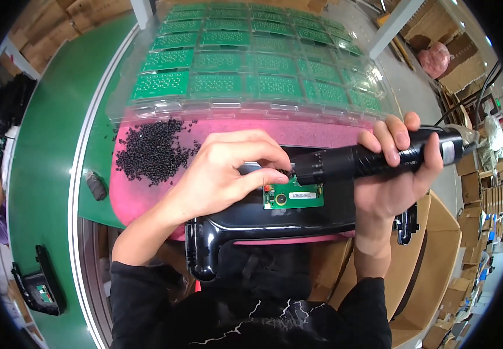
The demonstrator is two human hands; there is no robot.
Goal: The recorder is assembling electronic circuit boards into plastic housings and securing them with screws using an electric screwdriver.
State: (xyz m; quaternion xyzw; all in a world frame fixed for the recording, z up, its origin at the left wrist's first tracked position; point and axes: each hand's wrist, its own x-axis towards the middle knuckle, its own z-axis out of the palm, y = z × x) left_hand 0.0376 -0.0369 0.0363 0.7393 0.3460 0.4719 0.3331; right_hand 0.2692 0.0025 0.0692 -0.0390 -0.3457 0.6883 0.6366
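My right hand [392, 174] is wrapped round a black electric screwdriver [336, 166], held sideways with its nose pointing left. The nose is over a small green circuit board [292, 201] with a round metal part and a white label. That board lies on a glossy black plastic housing [251, 224] with a rounded arm at its left end. At the screwdriver's nose, the thumb and fingers of my left hand [222, 167] are pinched together. Small dark bits show by the fingertips, too hidden to name. The driver's bit is out of sight.
A heap of small black screws [152, 152] lies on the pink mat [298, 132]. Behind stand clear plastic trays [219, 104] of green boards. A dark wrapped lump [96, 186] is at left. Another black housing [39, 282] sits on the green conveyor [45, 174]. Cardboard boxes [432, 250] stand right.
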